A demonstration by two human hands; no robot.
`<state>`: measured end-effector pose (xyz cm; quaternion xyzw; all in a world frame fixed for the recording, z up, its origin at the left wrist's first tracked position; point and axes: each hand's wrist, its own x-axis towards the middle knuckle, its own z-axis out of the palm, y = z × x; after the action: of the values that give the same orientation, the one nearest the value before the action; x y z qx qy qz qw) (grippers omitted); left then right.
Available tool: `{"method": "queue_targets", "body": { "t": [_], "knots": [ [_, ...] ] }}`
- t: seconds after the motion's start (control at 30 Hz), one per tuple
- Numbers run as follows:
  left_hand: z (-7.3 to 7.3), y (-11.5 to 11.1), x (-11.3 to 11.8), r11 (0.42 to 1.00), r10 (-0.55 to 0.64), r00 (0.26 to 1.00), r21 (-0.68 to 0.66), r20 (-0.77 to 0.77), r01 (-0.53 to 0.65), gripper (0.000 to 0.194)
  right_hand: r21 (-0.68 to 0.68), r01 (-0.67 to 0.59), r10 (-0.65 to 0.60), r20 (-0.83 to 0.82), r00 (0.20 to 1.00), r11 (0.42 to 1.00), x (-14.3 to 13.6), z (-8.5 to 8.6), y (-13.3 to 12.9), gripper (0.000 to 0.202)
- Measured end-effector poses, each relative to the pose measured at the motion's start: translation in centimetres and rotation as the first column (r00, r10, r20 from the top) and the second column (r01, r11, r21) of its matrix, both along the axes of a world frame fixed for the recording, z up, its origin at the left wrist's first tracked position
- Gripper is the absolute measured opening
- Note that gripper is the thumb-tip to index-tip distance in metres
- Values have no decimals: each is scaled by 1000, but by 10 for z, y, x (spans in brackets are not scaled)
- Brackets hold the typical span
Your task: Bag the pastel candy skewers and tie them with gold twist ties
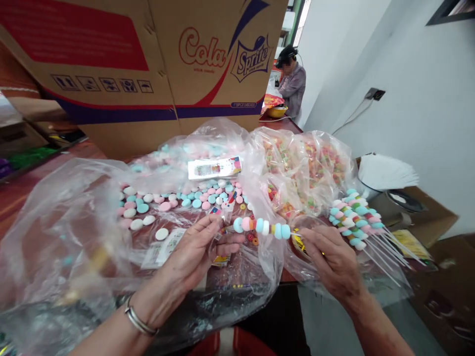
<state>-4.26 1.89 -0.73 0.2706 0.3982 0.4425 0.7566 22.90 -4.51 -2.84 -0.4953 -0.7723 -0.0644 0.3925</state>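
Observation:
My right hand [328, 254] is closed round the white stick of a candy skewer [263, 227], held level above the table. Blue, pink and white round candies alternate with thin orange and yellow-green rings along it. Its far end reaches the fingers of my left hand [202, 244]. These fingers pinch a clear plastic wrapper with a colourful printed part [228, 202]; how far the skewer tip is inside it I cannot tell. Loose pastel candies [200, 198] lie behind the left hand. Finished-looking candy skewers [356, 217] are piled to the right of my right hand.
A stack of printed wrappers [213, 168] lies on a plastic bag. A clear bag of gummy rings [304, 163] stands at back right. A large cardboard box [129, 59] rises behind. A person [293, 81] works farther off. An open carton [434, 212] sits at right.

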Motion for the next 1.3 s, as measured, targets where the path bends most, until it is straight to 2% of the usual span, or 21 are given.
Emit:
{"method": "queue_targets", "body": {
  "t": [0.3, 0.53, 0.63, 0.7, 0.8, 0.87, 0.97, 1.1, 1.2, 1.3],
  "knots": [
    [-8, 2, 4, 996, 87, 996, 30, -25, -86, 39, -23, -59, 61, 100, 993, 998, -7, 8, -1, 19],
    [-12, -1, 11, 989, 136, 990, 59, -32, -134, 33, -38, -26, 29, 71, 997, 999, -18, -1, -2, 19],
    [-17, -2, 12, 981, 178, 981, 87, -73, -172, 31, -11, 9, -8, 101, 995, 1000, -26, 2, -3, 18],
    [-24, -1, 10, 955, 258, 956, 188, -139, -230, 26, 28, 37, -41, 135, 990, 999, -32, 8, -5, 18],
    [-37, 1, 6, 868, 411, 873, 407, -262, -286, 21, 90, 57, -72, 172, 982, 994, -42, 16, -8, 17],
    [-41, 0, 4, 832, 450, 830, 493, -330, -255, 18, 105, 65, -84, 192, 978, 992, -47, 18, -10, 18],
    [-39, -2, 3, 819, 442, 804, 543, -398, -182, 13, 107, 78, -99, 209, 973, 991, -53, 17, -11, 18],
    [-38, -2, 5, 828, 447, 817, 515, -364, -223, 10, 124, 39, -61, 182, 981, 991, -56, 14, -7, 18],
    [-39, 2, 7, 872, 394, 882, 409, -259, -269, 11, 96, 15, -31, 158, 987, 995, -54, 15, -2, 18],
    [-37, 6, 8, 911, 322, 931, 324, -170, -256, 16, 74, 11, -23, 150, 988, 997, -52, 16, 1, 19]
  ]
}}
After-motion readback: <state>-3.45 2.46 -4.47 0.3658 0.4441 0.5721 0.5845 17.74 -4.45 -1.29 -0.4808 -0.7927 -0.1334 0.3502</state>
